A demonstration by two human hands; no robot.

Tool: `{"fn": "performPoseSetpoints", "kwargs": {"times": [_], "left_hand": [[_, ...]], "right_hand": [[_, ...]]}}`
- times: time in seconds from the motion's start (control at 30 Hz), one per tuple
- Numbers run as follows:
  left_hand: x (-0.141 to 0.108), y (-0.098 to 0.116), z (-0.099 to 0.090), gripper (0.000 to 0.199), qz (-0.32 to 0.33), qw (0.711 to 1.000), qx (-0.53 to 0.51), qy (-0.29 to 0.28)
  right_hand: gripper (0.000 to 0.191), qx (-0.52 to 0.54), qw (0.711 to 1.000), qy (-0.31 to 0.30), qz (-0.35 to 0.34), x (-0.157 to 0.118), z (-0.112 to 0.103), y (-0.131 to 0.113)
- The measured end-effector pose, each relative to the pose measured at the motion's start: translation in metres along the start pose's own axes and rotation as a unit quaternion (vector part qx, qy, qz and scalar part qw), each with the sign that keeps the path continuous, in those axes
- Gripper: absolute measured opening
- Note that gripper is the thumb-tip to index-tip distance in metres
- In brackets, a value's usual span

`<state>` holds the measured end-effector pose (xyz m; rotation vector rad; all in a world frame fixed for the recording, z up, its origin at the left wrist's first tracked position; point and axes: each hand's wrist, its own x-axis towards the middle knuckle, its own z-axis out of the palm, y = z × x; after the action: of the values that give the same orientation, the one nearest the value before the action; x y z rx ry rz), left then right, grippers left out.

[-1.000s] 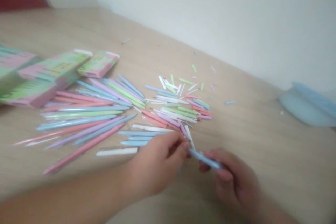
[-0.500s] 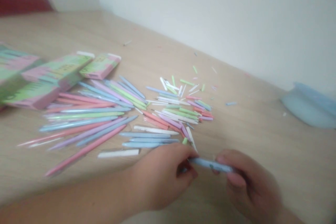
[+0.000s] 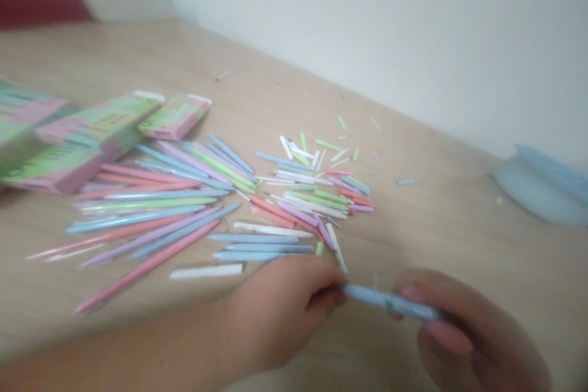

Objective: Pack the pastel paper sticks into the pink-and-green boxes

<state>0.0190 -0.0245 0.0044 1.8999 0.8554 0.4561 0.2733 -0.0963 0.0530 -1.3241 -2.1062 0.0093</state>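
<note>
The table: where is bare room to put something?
Bare table shows between the boxes and the red object, and between the right hand and the blue object. Crowded: beyond the left hand, with sticks and short pieces.

Left forearm (image 3: 147, 343) at 8 o'clock; left hand (image 3: 287, 309) at 6 o'clock, pinching. Right hand (image 3: 487, 321) at 4 o'clock, fingers (image 3: 408, 289) curled, thumb (image 3: 448, 338) bent.

Single view, from person's head: above near side, facing forward and down across table (image 3: 441, 239). Left hand (image 3: 285, 309) and right hand (image 3: 478, 324) close to lens, large. Boxes (image 3: 96, 125) reach left edge; wall (image 3: 390, 30) closes far right.
</note>
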Motion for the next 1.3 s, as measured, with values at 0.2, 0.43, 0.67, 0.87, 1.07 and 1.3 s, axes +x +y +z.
{"fn": "performPoseSetpoints", "kwargs": {"times": [0.2, 0.43, 0.67, 0.87, 1.07, 1.3], "left_hand": [[0.000, 0.000, 0.000, 0.020, -0.019, 1.000, 0.001, 0.000], [0.000, -0.001, 0.000, 0.019, -0.019, 1.000, -0.013, 0.002], [-0.002, 0.002, 0.000, 0.024, -0.009, 1.000, -0.008, 0.003], [-0.001, 0.000, 0.000, 0.024, 0.002, 1.000, -0.014, 0.011], [-0.003, 0.000, 0.000, 0.022, 0.019, 1.000, -0.009, 0.023], [-0.004, 0.002, -0.002, 0.021, 0.023, 0.999, -0.007, 0.032]], "right_hand": [[0.020, 0.116, 0.993, 0.004, 0.029, 0.012, 0.002, -0.012], [0.034, 0.088, 0.972, 0.074, 0.207, 0.032, 0.005, -0.005], [0.041, -0.076, 0.948, -0.105, 0.289, 0.051, 0.036, 0.093], [0.035, -0.080, 0.983, -0.073, 0.151, 0.067, 0.051, 0.084], [0.034, -0.104, 0.970, -0.216, 0.030, 0.117, 0.073, 0.069], [0.016, -0.115, 0.940, -0.319, -0.023, 0.164, 0.088, 0.072]]}}
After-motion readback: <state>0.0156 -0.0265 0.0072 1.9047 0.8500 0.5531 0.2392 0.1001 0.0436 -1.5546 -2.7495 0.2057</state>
